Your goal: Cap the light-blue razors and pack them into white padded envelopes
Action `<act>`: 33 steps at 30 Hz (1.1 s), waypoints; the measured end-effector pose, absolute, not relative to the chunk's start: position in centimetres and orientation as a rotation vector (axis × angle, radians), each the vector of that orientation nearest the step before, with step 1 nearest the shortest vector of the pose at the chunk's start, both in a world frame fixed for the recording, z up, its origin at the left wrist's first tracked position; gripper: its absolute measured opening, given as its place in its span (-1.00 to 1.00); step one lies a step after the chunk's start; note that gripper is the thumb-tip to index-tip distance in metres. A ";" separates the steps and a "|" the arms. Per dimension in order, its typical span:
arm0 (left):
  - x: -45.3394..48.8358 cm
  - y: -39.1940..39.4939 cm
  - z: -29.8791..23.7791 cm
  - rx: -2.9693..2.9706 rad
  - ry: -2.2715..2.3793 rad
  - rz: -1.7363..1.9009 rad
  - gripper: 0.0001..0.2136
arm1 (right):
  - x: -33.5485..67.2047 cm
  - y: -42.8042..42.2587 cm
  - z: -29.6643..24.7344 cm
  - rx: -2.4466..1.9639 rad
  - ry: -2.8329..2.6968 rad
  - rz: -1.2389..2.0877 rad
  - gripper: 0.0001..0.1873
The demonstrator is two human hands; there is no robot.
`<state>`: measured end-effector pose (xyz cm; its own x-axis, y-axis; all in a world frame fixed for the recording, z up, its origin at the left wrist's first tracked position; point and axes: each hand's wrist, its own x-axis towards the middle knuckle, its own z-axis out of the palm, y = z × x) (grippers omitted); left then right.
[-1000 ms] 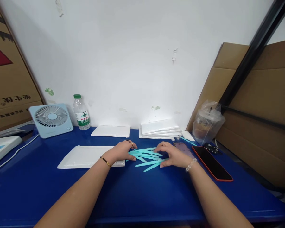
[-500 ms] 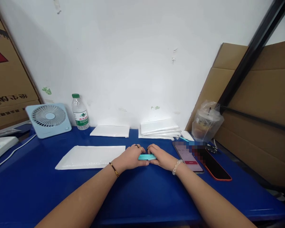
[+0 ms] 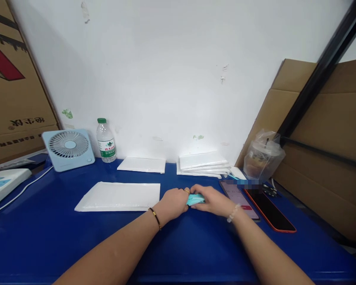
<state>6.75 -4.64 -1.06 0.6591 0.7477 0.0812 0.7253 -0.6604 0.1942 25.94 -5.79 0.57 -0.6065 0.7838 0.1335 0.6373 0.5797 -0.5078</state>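
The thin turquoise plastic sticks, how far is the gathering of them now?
Done: the thin turquoise plastic sticks sit in one bundle. In hand: left hand and right hand both hold it at the blue table. Left: at least one turquoise piece lies loose beside the white padded envelopes.

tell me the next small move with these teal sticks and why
Probably close one hand around the teal sticks and lift: left hand and right hand squeeze them into one bunch on the blue table; a white mailer lies to the left.
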 end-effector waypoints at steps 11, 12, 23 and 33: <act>7.2 -5.3 -0.4 1.845 0.757 0.956 -0.71 | 20.1 -7.0 10.0 -1.004 -2.116 0.385 -0.64; 7.3 -5.3 -0.5 1.800 0.735 0.952 -0.71 | 19.4 -7.0 9.9 -1.025 -2.165 0.374 -0.63; 6.5 -5.7 -0.2 1.384 0.352 0.340 -0.61 | 21.3 -6.7 5.0 -0.626 -1.907 1.294 -0.19; 2.9 -4.5 3.0 2.204 0.696 0.441 -0.23 | 21.6 -6.2 3.5 -0.641 -1.339 1.196 -0.68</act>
